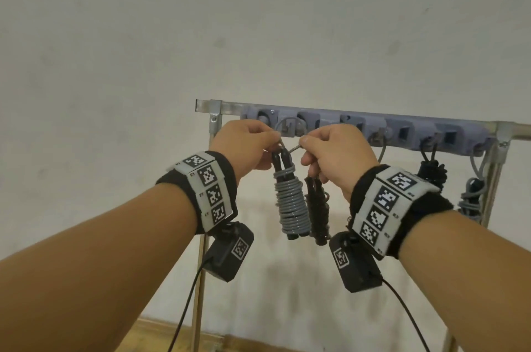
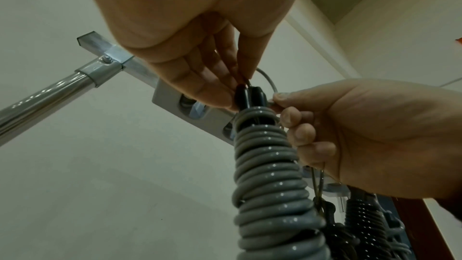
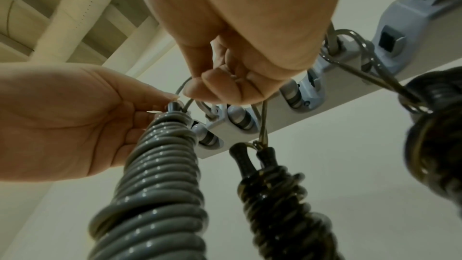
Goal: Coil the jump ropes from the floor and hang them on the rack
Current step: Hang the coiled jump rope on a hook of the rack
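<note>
The left hand (image 2: 190,33) pinches the thin loop just above the black handles of the grey coiled rope (image 2: 270,175). The right hand (image 2: 370,137) pinches that loop beside it, under the rack (image 2: 165,94).

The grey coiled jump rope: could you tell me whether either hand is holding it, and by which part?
Both hold it. The left hand pinches the grey jump rope just above its black handle tips; the right hand pinches its thin grey loop.

right hand (image 1: 336,153) hides dark rope's (image 1: 317,208) loop | rack (image 1: 402,128) hook behind hands | rightmost bundle (image 1: 471,196) partly behind post
</note>
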The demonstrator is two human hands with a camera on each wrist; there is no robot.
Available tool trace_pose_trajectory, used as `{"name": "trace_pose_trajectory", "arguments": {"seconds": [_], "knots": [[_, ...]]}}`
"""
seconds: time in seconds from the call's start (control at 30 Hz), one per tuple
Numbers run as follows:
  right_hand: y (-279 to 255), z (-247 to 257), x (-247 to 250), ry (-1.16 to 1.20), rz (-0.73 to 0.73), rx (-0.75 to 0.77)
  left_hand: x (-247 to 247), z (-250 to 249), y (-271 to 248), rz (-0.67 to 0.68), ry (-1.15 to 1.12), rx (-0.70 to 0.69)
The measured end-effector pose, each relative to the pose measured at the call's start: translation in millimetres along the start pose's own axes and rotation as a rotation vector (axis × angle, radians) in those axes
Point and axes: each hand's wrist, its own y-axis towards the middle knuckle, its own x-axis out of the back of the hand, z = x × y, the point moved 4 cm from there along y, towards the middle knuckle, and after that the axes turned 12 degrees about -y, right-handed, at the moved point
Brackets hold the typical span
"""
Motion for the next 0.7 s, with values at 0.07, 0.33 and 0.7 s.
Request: {"name": "trace_pose_trajectory", "arguments": {"seconds": [0.07,0.33,0.7], "knots": [[7.7,0.2,-2.8,-0.013,0.001,-0.006,-0.2,1.8,7.2,-0.015,-0.001,0.0],[27.0,-3.3,-20.1,-0.051,0.024,-0.07,6.0,15.5,25.2,-0.078,0.02,0.042],[15.8,-14.0,-32.2,-0.006,0.081,-0.067,-0.9,29.7,11.9,-0.021,0.055,0.026]]}}
